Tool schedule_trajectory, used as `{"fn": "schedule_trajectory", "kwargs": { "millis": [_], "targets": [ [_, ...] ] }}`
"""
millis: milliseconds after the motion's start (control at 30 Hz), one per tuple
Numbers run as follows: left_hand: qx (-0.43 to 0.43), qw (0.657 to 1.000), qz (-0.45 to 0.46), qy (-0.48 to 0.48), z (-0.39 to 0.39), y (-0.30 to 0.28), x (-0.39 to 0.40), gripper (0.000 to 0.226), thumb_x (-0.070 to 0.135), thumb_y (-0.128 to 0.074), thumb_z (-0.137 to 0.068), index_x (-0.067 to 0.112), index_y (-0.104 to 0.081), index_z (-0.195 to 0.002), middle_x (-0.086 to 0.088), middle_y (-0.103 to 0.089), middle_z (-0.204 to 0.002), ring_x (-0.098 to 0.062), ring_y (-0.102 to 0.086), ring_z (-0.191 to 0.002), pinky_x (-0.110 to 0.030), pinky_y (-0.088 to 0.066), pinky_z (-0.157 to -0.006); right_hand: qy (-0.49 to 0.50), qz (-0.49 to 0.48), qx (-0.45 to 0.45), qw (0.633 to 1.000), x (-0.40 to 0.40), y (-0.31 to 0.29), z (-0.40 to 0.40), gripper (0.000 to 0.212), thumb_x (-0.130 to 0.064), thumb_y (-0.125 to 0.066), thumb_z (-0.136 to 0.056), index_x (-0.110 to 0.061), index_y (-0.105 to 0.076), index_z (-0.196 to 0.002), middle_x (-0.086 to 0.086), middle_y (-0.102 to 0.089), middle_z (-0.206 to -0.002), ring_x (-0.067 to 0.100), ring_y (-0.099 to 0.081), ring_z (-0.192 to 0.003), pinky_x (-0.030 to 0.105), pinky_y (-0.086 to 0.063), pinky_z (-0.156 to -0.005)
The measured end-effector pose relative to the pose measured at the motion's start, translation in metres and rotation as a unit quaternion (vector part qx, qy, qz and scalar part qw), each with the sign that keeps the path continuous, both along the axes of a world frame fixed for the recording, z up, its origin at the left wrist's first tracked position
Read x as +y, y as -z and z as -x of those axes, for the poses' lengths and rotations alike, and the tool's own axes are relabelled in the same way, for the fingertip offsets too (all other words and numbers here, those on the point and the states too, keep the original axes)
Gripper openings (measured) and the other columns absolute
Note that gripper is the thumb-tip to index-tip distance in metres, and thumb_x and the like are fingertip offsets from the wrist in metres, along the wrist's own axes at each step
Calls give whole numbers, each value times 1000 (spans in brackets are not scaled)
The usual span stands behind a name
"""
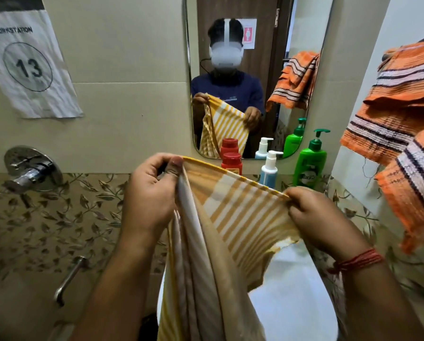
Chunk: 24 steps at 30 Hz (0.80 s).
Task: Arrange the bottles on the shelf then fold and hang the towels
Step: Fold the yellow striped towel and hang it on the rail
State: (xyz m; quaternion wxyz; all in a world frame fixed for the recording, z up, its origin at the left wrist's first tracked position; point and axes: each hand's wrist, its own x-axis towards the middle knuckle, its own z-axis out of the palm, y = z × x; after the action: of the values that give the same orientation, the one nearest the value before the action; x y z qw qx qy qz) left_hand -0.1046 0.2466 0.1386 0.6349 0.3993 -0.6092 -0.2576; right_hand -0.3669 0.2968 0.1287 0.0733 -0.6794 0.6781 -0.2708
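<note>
Both hands, the left hand (149, 193) and the right hand (314, 215), pinch the top edge of the yellow striped towel (230, 217), stretched in front of the mirror (255, 70) above the basin (292, 291). The loose part hangs bunched under the left hand (not yet folded evenly), so I think the fold can come out crooked. If one pinch slips, the towel may drop into the basin.

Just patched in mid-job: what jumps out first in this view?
Front and centre, the left hand and right hand pinch the top edge of a yellow striped towel, stretched between them. To the right, an orange striped towel hangs bunched. Behind, below the mirror, stand a red bottle, a blue pump bottle and a green pump bottle.
</note>
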Motion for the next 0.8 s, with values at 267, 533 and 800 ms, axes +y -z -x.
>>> {"fn": "schedule_trajectory", "kwargs": {
  "millis": [267, 533, 800],
  "targets": [
    [-215, 936, -82, 266, 39, 8, 16, 51, 34, -73, -87, 21, -63, -135, 10, -72, -120, -1, -66, -106, -25, -52, -92, -217, 19, -367, 904, 13, -27, -41, 39, 0, -49, -94, -33, -59, -114, 9, -65, -87, 12, -55, -63, 23, -44, -55],
    [-43, 953, -88, 288, 26, 11, 14, 12, 34, -71, -86, 26, -77, -94, -2, -76, -91, -19, -73, -86, -32, -59, -72, -364, -39, -372, 853, 27, -26, -31, 53, 18, -44, -87, -9, -65, -126, 8, -67, -128, 26, -64, -121, 35, -54, -98],
    [18, 942, -110, 318, 32, 10, 19, 24, 47, -77, -80, 29, -75, -95, -2, -75, -95, -17, -71, -89, -29, -58, -74, -278, 208, 46, 937, 38, -36, -51, 13, -34, -71, -85, -22, -71, -90, -6, -42, -109, 7, -47, -106, 14, -43, -84]
  ]
}}
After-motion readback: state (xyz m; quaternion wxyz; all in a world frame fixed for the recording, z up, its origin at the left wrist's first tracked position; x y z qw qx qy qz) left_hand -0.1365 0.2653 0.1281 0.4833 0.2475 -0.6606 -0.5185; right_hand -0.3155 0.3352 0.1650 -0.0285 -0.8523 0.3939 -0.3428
